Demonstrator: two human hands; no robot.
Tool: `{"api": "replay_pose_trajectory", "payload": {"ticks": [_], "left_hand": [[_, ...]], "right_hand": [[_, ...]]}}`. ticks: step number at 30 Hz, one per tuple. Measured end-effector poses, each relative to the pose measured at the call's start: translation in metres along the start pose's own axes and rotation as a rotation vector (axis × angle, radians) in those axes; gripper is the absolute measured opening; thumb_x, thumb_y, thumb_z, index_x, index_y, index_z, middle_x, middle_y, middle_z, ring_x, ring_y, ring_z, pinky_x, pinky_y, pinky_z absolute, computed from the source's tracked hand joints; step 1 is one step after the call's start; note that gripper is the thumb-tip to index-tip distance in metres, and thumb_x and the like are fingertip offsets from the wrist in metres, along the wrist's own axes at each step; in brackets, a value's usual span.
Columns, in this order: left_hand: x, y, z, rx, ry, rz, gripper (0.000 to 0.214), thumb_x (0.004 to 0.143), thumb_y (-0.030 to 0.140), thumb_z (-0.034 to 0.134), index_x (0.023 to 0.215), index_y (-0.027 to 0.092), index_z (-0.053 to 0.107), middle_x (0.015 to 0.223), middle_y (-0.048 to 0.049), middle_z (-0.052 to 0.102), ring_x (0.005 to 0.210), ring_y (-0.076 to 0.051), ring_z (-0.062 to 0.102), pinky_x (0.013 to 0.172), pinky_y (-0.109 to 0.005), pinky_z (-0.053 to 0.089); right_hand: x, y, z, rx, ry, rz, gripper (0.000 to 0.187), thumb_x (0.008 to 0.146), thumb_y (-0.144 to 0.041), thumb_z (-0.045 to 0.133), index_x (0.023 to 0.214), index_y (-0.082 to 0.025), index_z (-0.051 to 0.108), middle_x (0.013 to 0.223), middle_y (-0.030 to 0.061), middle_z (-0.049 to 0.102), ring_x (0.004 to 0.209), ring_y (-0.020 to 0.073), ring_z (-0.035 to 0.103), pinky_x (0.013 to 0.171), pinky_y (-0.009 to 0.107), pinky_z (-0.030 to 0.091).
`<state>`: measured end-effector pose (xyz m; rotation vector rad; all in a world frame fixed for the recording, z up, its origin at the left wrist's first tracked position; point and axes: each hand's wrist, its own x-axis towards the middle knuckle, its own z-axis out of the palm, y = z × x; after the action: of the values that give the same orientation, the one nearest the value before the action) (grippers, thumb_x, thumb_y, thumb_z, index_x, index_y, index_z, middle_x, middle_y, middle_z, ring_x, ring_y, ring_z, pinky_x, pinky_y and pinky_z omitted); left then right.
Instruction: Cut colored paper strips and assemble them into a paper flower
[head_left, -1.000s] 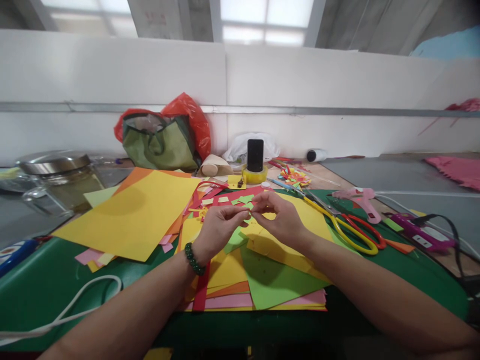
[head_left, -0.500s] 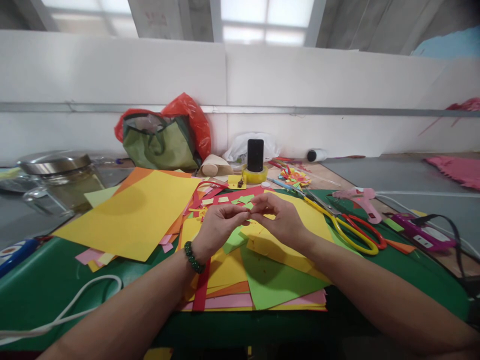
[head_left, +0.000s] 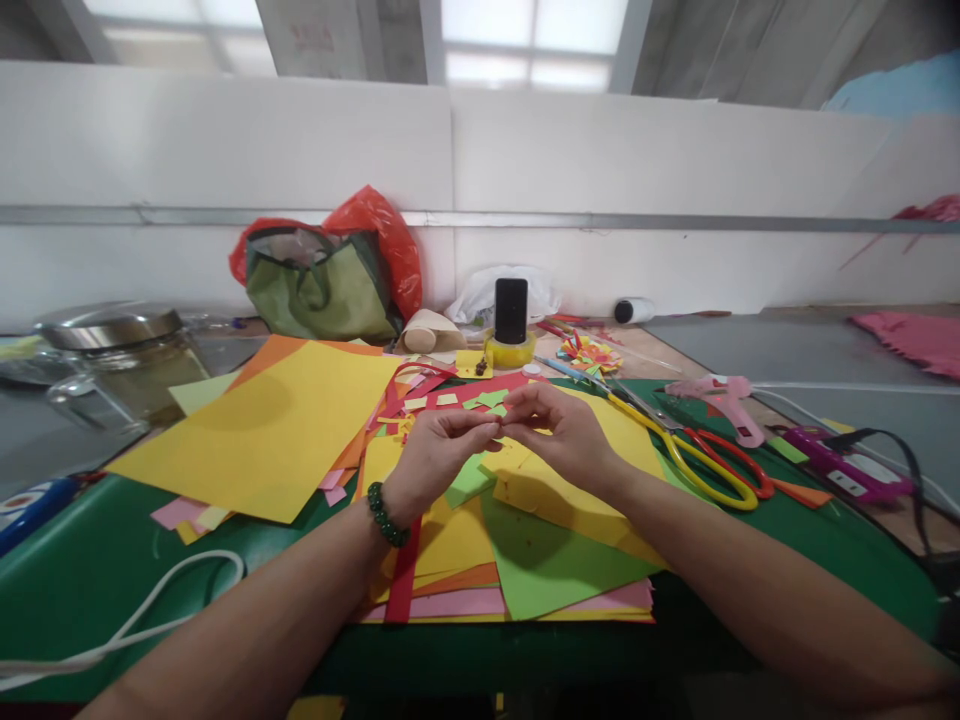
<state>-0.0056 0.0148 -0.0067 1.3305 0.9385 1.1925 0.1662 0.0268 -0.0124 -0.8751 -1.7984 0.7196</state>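
My left hand (head_left: 437, 455), with a green bead bracelet (head_left: 385, 516) on the wrist, and my right hand (head_left: 559, 430) meet above a pile of coloured paper sheets (head_left: 517, 560). Both hands pinch their fingertips together on a tiny piece of paper (head_left: 501, 425) held between them; its colour is too small to tell. Small green and yellow paper scraps (head_left: 480, 400) lie on a red sheet just beyond my fingers. A green cutting mat (head_left: 112, 560) lies under the paper.
A large yellow sheet (head_left: 262, 430) lies left. Yellow and red scissors (head_left: 697, 455), a pink glue gun (head_left: 724, 400) and a purple tool (head_left: 840, 465) lie right. Behind stand a phone on a tape roll (head_left: 511, 325), a green and red bag (head_left: 330, 265) and a glass jar (head_left: 124, 360). A white cord (head_left: 150, 615) lies front left.
Both hands stay pinched together in nearly the same spot; the right hand's fingers have shifted slightly at the pinch. Nothing else has moved.
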Motion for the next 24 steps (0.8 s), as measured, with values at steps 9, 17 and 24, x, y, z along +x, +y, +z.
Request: {"api": "replay_pose_trajectory", "payload": {"ticks": [9, 17, 24], "left_hand": [[0.0003, 0.0002, -0.0007, 0.032, -0.007, 0.011, 0.031, 0.058, 0.042, 0.082, 0.074, 0.015, 0.076, 0.075, -0.0063, 0.076, 0.067, -0.019, 0.070, 0.072, -0.035, 0.059], [0.0010, -0.0033, -0.0009, 0.098, 0.024, 0.045, 0.028, 0.057, 0.038, 0.083, 0.073, 0.015, 0.076, 0.071, -0.0056, 0.075, 0.065, -0.019, 0.069, 0.068, -0.031, 0.057], [0.0005, -0.0059, -0.0003, 0.155, 0.040, 0.084, 0.020, 0.063, 0.032, 0.078, 0.074, 0.016, 0.076, 0.069, -0.0054, 0.074, 0.065, -0.018, 0.069, 0.065, -0.028, 0.057]], "right_hand": [[0.0002, -0.0009, -0.0014, 0.045, -0.008, 0.034, 0.024, 0.075, -0.037, 0.069, 0.090, -0.021, 0.059, 0.080, 0.0050, 0.072, 0.075, 0.0196, 0.070, 0.070, 0.034, 0.057], [0.0010, -0.0023, 0.0002, 0.089, -0.006, 0.067, 0.024, 0.073, -0.037, 0.070, 0.087, -0.021, 0.059, 0.078, 0.0039, 0.070, 0.073, 0.0182, 0.069, 0.067, 0.031, 0.057], [0.0019, -0.0003, 0.0004, 0.092, -0.002, 0.078, 0.024, 0.074, -0.039, 0.070, 0.086, -0.021, 0.059, 0.077, 0.0029, 0.071, 0.071, 0.0178, 0.068, 0.064, 0.030, 0.056]]}}
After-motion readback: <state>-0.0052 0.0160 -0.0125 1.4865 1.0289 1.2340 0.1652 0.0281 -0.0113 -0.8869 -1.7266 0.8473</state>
